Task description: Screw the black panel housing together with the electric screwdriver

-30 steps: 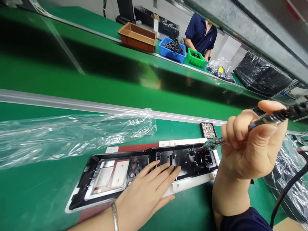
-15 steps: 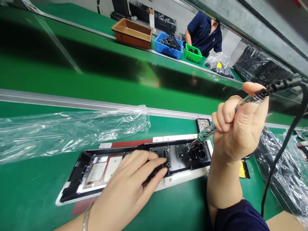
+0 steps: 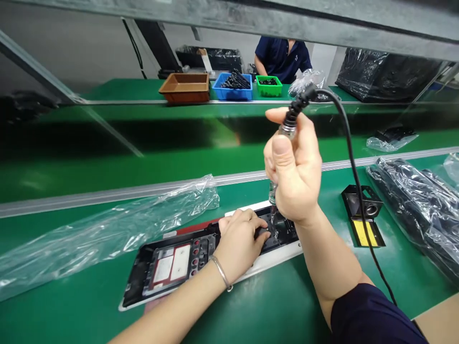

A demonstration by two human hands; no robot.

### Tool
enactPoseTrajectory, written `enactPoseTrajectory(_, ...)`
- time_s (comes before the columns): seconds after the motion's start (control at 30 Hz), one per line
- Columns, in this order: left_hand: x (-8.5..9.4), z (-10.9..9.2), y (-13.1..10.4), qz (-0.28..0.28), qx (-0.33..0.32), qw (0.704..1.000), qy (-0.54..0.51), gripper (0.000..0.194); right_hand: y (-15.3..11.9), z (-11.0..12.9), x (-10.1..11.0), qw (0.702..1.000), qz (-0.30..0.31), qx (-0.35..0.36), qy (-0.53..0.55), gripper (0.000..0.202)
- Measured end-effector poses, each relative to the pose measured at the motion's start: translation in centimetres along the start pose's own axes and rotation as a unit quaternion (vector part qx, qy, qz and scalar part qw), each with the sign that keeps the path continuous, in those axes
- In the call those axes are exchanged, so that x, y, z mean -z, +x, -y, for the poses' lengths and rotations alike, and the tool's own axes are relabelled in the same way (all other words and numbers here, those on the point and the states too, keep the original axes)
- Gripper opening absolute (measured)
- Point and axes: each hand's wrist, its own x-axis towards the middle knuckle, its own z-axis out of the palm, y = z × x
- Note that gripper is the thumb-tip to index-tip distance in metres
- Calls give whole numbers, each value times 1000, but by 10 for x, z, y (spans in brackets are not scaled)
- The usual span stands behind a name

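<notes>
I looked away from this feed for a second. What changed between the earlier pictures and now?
The right hand swung the corded electric screwdriver from a low slant to nearly upright, tip down on the black panel. The left hand curled from flat fingers into a bent-fingered press, nearer the tip. The head camera also turned, so the far bins look shifted. Unchanged: the grip on the screwdriver, the panel on the green bench, the plastic bag.

Green work surface (image 3: pixel 89 315); metal rail (image 3: pixel 107 193) along green conveyor belt (image 3: pixel 179 143). Far bench: brown bin (image 3: pixel 184 87), blue bin (image 3: pixel 232 89), green bin (image 3: pixel 268 87). Pale wall (image 3: pixel 71 62) behind.
</notes>
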Motion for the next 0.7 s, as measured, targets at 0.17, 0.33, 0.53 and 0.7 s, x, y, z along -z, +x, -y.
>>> enactPoseTrajectory(0.17,2,0,1,17,-1,1000,20,7,2,4,-2,1000,0,-6,-2,21)
enactPoseTrajectory(0.33,1,-1,2,14,-8,999,37,11,4,4,-3,1000,8,21,-13,25)
enactPoseTrajectory(0.53,9,4,-5,1,-4,1000,29,15,7,1,-3,999,-5,33,-2,18)
enactPoseTrajectory(0.7,26,9,-13,-21,28,999,22,20,7,4,-4,999,-15,19,26,18)
